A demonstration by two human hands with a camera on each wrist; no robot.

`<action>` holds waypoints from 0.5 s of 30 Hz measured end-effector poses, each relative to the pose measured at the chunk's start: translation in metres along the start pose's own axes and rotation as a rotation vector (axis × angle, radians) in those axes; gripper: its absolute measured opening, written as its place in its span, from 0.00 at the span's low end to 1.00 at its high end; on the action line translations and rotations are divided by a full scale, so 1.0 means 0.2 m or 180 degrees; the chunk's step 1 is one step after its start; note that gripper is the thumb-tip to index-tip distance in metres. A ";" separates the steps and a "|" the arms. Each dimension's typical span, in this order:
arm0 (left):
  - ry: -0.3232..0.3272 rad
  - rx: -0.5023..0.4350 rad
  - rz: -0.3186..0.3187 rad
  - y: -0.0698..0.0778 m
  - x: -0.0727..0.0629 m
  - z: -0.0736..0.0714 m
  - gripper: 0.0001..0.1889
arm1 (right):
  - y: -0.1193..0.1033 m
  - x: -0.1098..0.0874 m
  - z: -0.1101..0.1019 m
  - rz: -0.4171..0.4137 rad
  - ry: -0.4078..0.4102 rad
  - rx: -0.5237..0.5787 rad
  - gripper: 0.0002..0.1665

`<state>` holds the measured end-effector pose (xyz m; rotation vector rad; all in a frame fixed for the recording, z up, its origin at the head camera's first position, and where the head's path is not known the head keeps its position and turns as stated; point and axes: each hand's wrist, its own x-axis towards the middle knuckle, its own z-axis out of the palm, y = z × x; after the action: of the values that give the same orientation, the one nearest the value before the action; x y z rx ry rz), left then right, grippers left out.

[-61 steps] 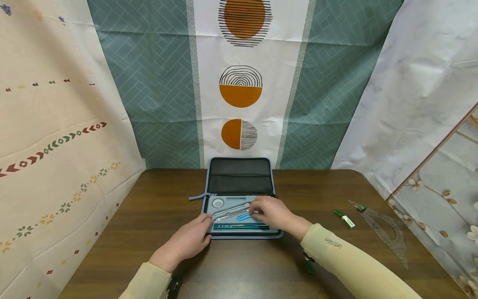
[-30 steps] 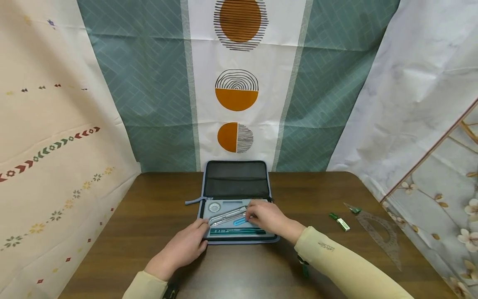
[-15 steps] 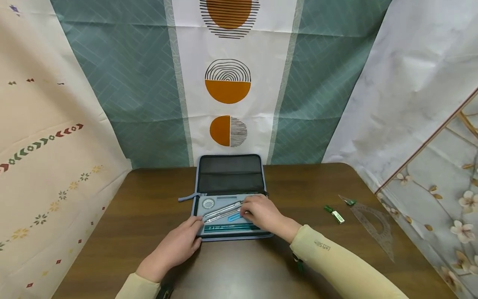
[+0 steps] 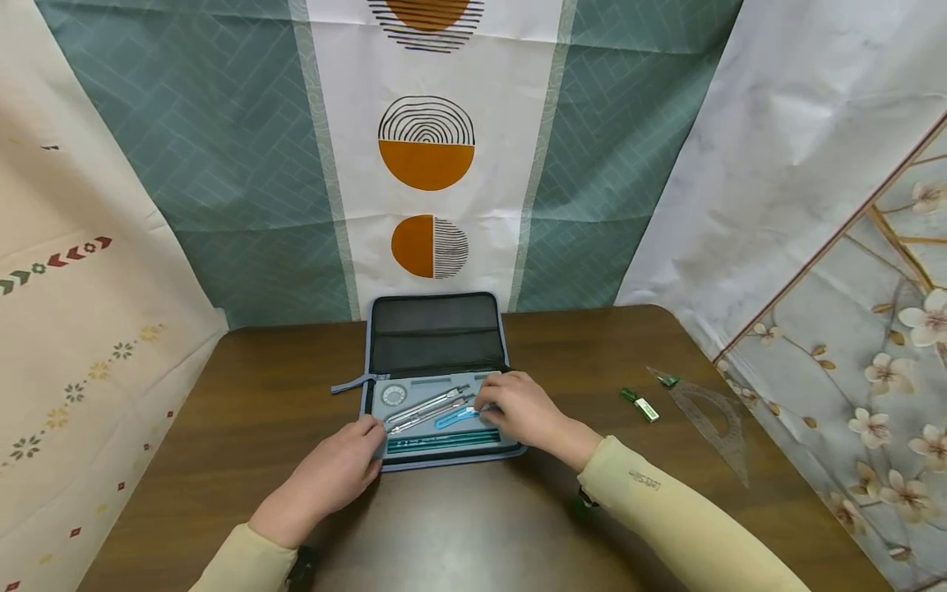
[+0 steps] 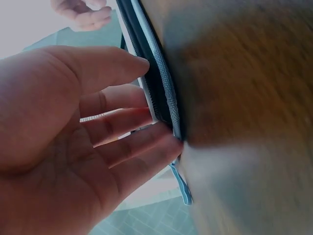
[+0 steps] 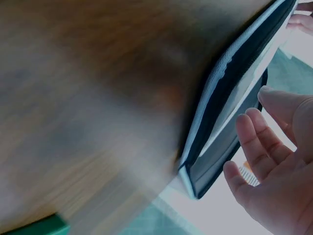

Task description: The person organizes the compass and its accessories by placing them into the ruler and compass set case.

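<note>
A zip case (image 4: 451, 463) with a blue-grey edge lies open on the table, its dark mesh lid (image 4: 436, 329) raised at the back. Its grey tray holds silver compass-like drawing tools (image 4: 427, 406), dark green pencils (image 4: 444, 442) and a round pale dial-like piece (image 4: 394, 395). My left hand (image 4: 333, 469) rests at the case's front left corner, fingers nearly straight along its side, thumb at the front edge. My right hand (image 4: 525, 407) is over the tray's right half, thumb and index finger pinching the right end of a slim light-blue piece (image 4: 454, 418). The right wrist view hides those fingertips' contact.
On the brown table (image 4: 444, 526), to the right, lie a white and green eraser (image 4: 646, 409), a small green piece (image 4: 628, 395) and clear set squares or protractor (image 4: 713, 423). A zip strap (image 4: 349, 386) sticks out left. Patterned cloths (image 4: 244, 205) hang around the table.
The head view has swung right, shifting everything left. More of the light-blue piece shows now, as my right hand has moved slightly right over the tray. My left hand stays at the case corner.
</note>
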<state>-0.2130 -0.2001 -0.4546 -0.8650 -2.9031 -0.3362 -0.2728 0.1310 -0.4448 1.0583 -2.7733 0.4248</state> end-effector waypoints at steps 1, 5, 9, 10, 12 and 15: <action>0.0022 0.0018 0.0022 0.00 0.01 0.00 0.20 | 0.01 -0.02 -0.01 0.0032 0.0028 0.0001 0.07; 0.0146 0.0087 0.0135 0.02 0.02 0.00 0.18 | 0.06 -0.08 -0.04 0.0181 0.0093 -0.0045 0.08; 0.0248 0.0129 0.0189 0.04 0.02 0.01 0.16 | 0.10 -0.16 -0.07 0.0370 0.0145 -0.0143 0.10; 0.0255 0.0140 0.0189 0.05 0.02 0.02 0.16 | 0.10 -0.18 -0.07 0.0411 0.0166 -0.0166 0.10; 0.0252 0.0159 0.0174 0.05 0.01 0.02 0.15 | 0.12 -0.21 -0.08 0.0478 0.0214 -0.0203 0.11; 0.0271 0.0211 0.0157 0.04 0.01 0.02 0.15 | 0.14 -0.24 -0.10 0.0551 0.0286 -0.0279 0.12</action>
<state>-0.2103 -0.1923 -0.4566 -0.8879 -2.7931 -0.2645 -0.2554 0.1879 -0.4423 0.7641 -2.7850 0.3579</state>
